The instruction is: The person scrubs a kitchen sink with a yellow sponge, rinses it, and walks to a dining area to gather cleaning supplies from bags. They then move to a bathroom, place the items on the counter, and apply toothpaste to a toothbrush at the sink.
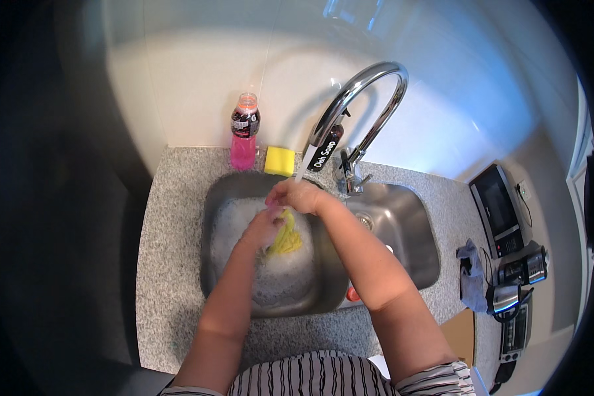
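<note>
My left hand [265, 228] is over the left sink basin [209, 282], its fingers on a wet yellow cloth [287, 240] that hangs down to the foamy water. Just above it, my right hand [299, 195] is bent under the running tap stream [304, 163]. Between the fingertips of both hands shows a small pink item [275, 204]; it is blurred and partly covered, so its kind is unclear. My right fingers close around its upper side. White suds [282, 282] cover the water below.
Behind the basin stand an open bottle of pink drink [244, 138], a yellow sponge [279, 161] and a dish soap bottle [326, 148]. The chrome faucet [361, 74] arches overhead. A red cap [353, 294] sits by the right basin [416, 237]. A kettle [506, 298] and microwave [497, 208] are right.
</note>
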Demonstrator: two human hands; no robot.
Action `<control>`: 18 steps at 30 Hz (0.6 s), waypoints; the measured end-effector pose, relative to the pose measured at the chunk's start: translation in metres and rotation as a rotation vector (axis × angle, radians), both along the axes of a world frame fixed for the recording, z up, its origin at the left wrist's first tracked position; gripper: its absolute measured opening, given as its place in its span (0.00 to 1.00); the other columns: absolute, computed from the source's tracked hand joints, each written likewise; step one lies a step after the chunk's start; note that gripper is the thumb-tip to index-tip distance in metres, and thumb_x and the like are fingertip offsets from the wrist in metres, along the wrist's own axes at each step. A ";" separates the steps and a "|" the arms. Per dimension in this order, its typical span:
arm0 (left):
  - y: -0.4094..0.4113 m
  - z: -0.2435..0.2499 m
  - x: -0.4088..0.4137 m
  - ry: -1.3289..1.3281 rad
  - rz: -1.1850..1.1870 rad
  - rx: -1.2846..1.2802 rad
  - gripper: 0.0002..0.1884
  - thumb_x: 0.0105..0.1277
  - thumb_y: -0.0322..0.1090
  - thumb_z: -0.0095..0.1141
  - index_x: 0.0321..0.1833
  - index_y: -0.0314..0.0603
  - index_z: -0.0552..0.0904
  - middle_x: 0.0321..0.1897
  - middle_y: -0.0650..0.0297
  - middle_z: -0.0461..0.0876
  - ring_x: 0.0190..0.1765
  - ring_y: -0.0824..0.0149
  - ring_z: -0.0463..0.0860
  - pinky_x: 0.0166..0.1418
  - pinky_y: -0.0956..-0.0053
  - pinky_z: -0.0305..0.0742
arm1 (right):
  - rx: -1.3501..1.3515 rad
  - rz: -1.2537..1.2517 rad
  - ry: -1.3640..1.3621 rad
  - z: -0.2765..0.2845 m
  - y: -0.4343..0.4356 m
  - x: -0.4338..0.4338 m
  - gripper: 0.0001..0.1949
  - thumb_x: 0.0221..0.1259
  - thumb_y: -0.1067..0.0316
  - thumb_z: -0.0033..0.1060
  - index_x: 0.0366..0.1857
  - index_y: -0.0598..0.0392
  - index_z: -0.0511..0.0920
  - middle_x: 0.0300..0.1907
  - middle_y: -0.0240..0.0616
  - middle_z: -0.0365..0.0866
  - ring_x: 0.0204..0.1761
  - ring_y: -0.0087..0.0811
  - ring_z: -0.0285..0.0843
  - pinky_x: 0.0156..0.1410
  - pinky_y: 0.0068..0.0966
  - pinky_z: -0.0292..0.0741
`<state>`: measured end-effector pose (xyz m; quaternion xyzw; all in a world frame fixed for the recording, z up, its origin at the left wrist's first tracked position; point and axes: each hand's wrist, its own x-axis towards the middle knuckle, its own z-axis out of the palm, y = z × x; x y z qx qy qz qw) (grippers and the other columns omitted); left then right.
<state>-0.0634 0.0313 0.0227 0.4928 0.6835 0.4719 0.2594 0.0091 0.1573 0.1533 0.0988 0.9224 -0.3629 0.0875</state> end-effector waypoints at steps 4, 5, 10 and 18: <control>-0.008 0.024 -0.012 -0.603 0.059 0.135 0.10 0.66 0.32 0.58 0.48 0.39 0.82 0.40 0.67 0.83 0.45 0.73 0.78 0.52 0.77 0.72 | -0.075 -0.266 0.022 0.002 -0.014 0.010 0.09 0.55 0.71 0.63 0.40 0.60 0.82 0.35 0.42 0.84 0.34 0.29 0.81 0.42 0.25 0.77; -0.011 0.038 -0.009 -0.720 0.072 0.177 0.08 0.65 0.32 0.59 0.45 0.39 0.83 0.39 0.69 0.83 0.44 0.75 0.78 0.52 0.78 0.71 | -0.044 -0.367 0.004 0.005 -0.012 0.010 0.08 0.53 0.71 0.65 0.37 0.61 0.83 0.32 0.41 0.83 0.32 0.28 0.81 0.40 0.24 0.77; -0.017 0.006 -0.028 -0.659 0.086 0.173 0.09 0.64 0.31 0.60 0.45 0.37 0.82 0.37 0.69 0.82 0.41 0.76 0.78 0.49 0.79 0.71 | -0.107 -0.483 0.095 0.019 0.002 0.005 0.06 0.50 0.71 0.69 0.29 0.61 0.83 0.25 0.34 0.83 0.28 0.24 0.79 0.35 0.21 0.76; 0.000 0.008 -0.011 -0.729 0.120 0.330 0.06 0.63 0.28 0.59 0.41 0.36 0.81 0.35 0.67 0.80 0.39 0.75 0.77 0.48 0.79 0.70 | -0.369 -0.422 0.110 0.027 0.014 0.025 0.14 0.59 0.68 0.64 0.49 0.55 0.79 0.42 0.35 0.83 0.40 0.25 0.80 0.40 0.24 0.78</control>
